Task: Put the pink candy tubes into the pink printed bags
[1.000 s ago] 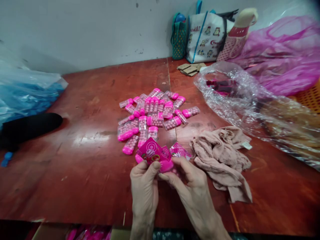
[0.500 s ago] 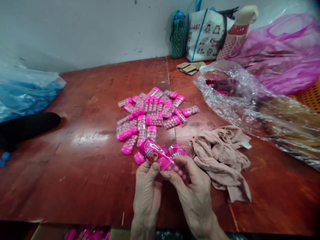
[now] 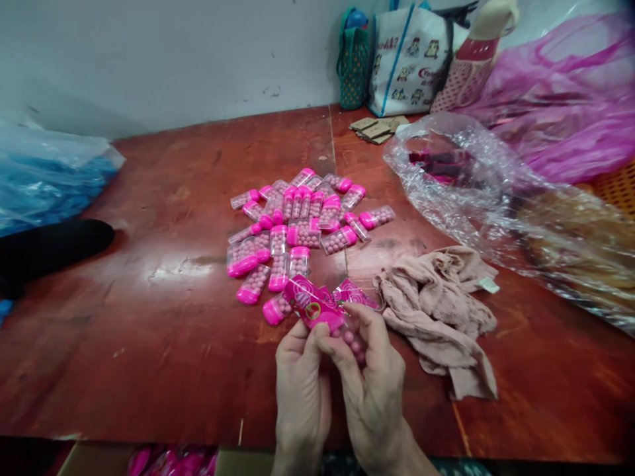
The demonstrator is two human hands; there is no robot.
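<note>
Between my hands is a small clear candy container (image 3: 353, 342) filled with pink balls. A glossy pink printed label sleeve (image 3: 311, 305) lies at its cap end; how far it goes around the container I cannot tell. My left hand (image 3: 303, 377) pinches the sleeve between thumb and fingers. The container's body is gripped by my right hand (image 3: 374, 380), the thumbs nearly meeting. Just beyond my fingers lie more pink printed sleeves (image 3: 354, 292). Past them spreads a loose pile of similar pink-capped candy containers (image 3: 303, 233), the nearest one (image 3: 276, 309) beside my left fingertips.
A crumpled beige cloth (image 3: 436, 297) lies right of my hands. Clear plastic bags (image 3: 476, 198) and a pink bag (image 3: 560, 99) fill the right side. On the left are a bag of blue pieces (image 3: 54, 185) and a black object (image 3: 59, 251). An open box (image 3: 173, 459) sits below the table edge.
The sleeve has shifted over the pink cap, which is now mostly covered. My hands have drawn closer together, the left moving slightly right. The whole view has shifted slightly.
</note>
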